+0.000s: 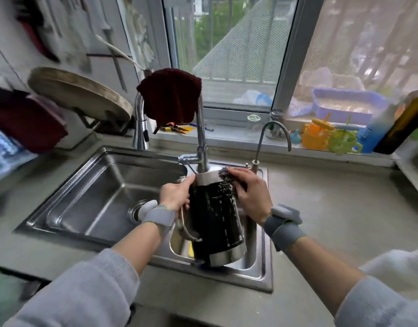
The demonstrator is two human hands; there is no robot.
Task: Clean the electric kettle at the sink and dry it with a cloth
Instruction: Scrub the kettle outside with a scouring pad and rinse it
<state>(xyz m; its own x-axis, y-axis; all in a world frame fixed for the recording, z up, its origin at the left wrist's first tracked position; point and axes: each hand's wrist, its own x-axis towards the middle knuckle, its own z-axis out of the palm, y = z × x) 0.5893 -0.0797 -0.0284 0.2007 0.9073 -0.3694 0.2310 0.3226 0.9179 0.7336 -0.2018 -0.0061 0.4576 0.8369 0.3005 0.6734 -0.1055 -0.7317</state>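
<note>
The electric kettle (pixel 215 220) is black with steel bands at both ends and streaks of white suds on its side. It lies tilted over the small right basin of the steel sink (pixel 90 185), its handle on the left. My left hand (pixel 176 193) grips the kettle's far end. My right hand (pixel 251 192) presses a dark scouring pad (pixel 224 171) against the kettle's upper right side. A dark red cloth (pixel 170 95) hangs over the arched tap (pixel 201 138).
A small filter tap (pixel 274 128) stands right of the main tap. Orange and green plastic cups (pixel 330 138) and bottles crowd the window sill. A round wooden board (pixel 78 93) leans at the back left. Grey counter (pixel 333 220) runs to the right.
</note>
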